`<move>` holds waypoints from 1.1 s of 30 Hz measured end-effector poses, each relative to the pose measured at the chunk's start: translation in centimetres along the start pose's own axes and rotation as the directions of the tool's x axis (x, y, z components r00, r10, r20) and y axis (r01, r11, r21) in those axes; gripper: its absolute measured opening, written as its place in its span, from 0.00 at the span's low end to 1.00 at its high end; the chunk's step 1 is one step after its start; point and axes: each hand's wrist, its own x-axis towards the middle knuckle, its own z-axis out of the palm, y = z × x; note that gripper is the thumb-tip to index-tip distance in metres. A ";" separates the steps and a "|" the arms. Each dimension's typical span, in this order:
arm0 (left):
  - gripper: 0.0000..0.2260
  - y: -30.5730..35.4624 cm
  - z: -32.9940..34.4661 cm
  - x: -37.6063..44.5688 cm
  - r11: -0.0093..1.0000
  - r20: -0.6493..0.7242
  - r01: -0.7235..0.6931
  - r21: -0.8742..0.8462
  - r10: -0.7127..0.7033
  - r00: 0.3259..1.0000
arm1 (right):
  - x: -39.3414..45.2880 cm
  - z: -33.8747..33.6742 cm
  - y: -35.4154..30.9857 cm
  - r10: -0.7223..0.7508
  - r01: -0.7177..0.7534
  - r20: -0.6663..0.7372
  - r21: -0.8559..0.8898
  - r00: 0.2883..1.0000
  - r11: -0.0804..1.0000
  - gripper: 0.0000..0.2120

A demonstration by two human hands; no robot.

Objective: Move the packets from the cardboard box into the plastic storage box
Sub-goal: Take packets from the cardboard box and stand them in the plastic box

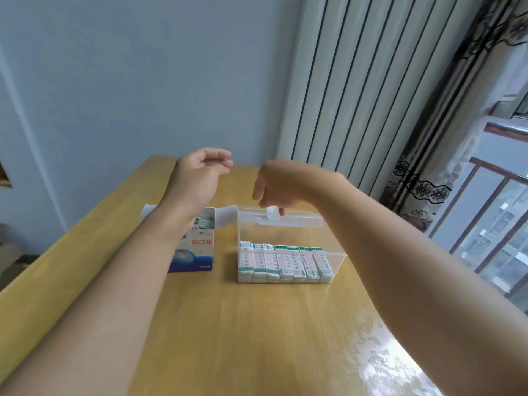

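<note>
A blue and white cardboard box (pixel 197 252) stands open on the wooden table, left of the clear plastic storage box (pixel 285 232). A row of several white and green packets (pixel 285 265) fills the front of the plastic box. My left hand (pixel 200 172) hovers above the cardboard box with its fingers loosely apart and nothing in it. Over the plastic box's back edge, my right hand (pixel 278 187) has its fingers curled down. They touch a small white piece (pixel 272 210) there. Whether they grip it is hidden.
The wooden table (pixel 257 324) runs toward me in front of both boxes. A white radiator (pixel 357 95) stands behind the table at the right, beside a patterned curtain (pixel 428 172) and a window. A white flap of the cardboard box (pixel 225 214) sticks out behind.
</note>
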 end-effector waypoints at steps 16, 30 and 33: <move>0.09 -5.0 -8.8 1.7 0.979 -0.082 0.162 0.120 -0.153 0.985 | 5.2 3.5 -9.7 -0.243 0.242 -0.083 -0.028 0.966 0.970 0.11; 0.19 -4.0 -8.7 1.0 0.942 0.130 0.097 0.321 -0.145 0.981 | 5.0 0.4 -7.6 -0.201 0.231 -0.213 0.127 0.956 0.965 0.11; 0.22 -3.7 -8.1 0.6 0.926 0.207 0.102 0.363 -0.187 0.960 | 4.5 0.5 -7.6 -0.217 0.248 -0.198 0.144 0.956 0.958 0.12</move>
